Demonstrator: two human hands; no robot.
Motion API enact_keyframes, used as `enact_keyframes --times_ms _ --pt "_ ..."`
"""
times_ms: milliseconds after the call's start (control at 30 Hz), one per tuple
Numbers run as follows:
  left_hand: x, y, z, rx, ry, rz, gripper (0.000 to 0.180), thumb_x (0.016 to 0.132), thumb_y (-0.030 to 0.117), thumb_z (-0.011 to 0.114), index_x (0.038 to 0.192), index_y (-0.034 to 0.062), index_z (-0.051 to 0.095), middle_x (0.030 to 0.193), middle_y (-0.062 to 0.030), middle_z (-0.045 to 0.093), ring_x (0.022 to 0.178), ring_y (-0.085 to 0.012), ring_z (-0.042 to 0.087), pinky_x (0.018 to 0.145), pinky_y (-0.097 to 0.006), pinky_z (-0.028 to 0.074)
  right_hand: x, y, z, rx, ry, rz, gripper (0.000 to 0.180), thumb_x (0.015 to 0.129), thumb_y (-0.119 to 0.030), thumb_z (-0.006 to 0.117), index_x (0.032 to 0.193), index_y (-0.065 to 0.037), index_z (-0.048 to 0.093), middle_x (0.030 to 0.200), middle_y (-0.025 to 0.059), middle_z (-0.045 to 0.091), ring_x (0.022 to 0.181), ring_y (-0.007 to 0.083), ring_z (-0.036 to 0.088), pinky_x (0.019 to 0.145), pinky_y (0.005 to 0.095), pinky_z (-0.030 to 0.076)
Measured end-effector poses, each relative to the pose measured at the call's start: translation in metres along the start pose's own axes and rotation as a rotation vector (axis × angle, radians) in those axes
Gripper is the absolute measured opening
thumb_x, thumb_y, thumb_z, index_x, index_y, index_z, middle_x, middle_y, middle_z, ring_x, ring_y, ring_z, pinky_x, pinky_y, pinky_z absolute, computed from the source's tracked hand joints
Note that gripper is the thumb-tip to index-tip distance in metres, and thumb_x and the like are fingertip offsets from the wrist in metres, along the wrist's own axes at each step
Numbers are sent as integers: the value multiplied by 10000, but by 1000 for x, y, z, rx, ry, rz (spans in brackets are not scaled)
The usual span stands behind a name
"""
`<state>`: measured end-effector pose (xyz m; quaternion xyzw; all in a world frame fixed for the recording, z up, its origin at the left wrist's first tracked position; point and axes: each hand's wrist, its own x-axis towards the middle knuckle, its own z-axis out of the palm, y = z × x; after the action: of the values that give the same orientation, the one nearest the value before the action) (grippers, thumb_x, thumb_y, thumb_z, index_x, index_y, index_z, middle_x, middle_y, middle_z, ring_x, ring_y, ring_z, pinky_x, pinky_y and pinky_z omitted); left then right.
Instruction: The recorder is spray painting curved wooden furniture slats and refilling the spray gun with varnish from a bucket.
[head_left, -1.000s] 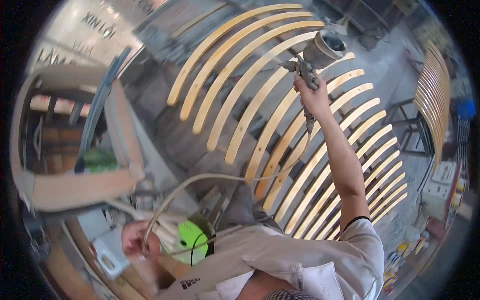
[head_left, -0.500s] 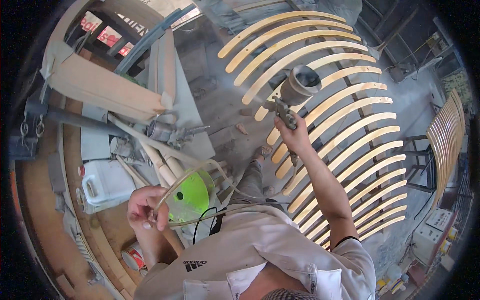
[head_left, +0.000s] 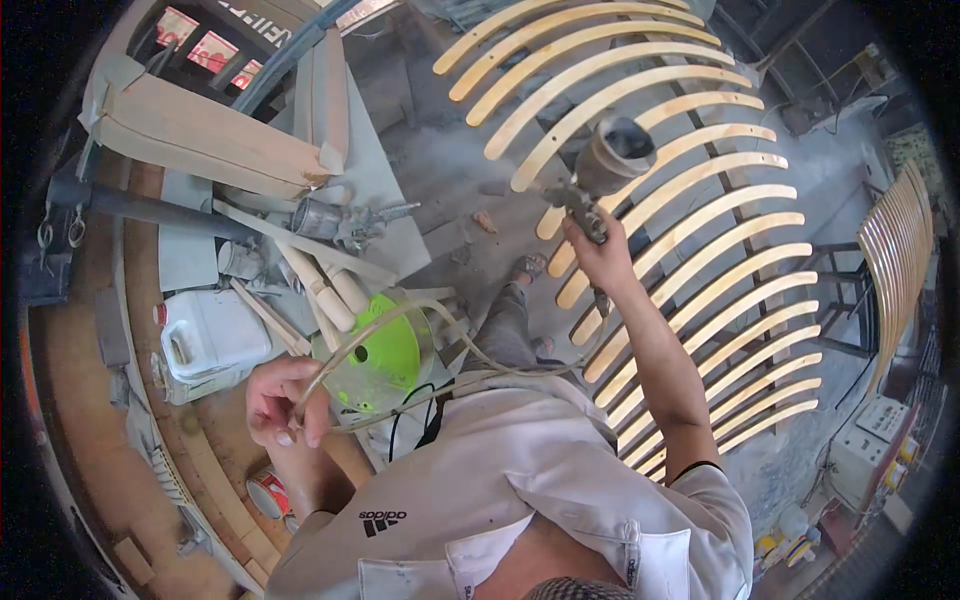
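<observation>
Right hand (head_left: 598,258) is wrapping its grip tight around the spray gun (head_left: 600,170), cup riding just above the fist | curved wooden slats (head_left: 690,190) are fanning out right beneath and beyond that grip | left hand (head_left: 282,398) is pinching the pale hose (head_left: 400,320) | green bucket (head_left: 385,352) and white jug (head_left: 205,340) are sitting just beside that grip.

The curved slats (head_left: 700,230) lie in a row at right, with the jug (head_left: 210,340) and bucket (head_left: 385,355) at left.
</observation>
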<state>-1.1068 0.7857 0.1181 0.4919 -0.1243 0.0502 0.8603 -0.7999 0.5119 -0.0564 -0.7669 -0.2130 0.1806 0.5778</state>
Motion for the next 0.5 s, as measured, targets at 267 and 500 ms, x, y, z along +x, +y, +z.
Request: enact_keyframes --times_ms 267,500 --pt "4 -2 8 22 -98 -4 787 742 130 698 1356 -196 329 553 -148 607 418 -168 573 372 -253 423 -11 12 -24 50 243 22 177 906 -138 655 979 16 609 683 62 597 625 105 479 579 289 427" --pt "7 8 15 13 -104 -61 791 758 113 701 1369 -197 306 601 -165 626 450 -190 592 389 -261 437 -39 25 -3 74 121 -93 178 910 -157 666 978 2 624 709 -9 606 609 70 509 548 253 414"
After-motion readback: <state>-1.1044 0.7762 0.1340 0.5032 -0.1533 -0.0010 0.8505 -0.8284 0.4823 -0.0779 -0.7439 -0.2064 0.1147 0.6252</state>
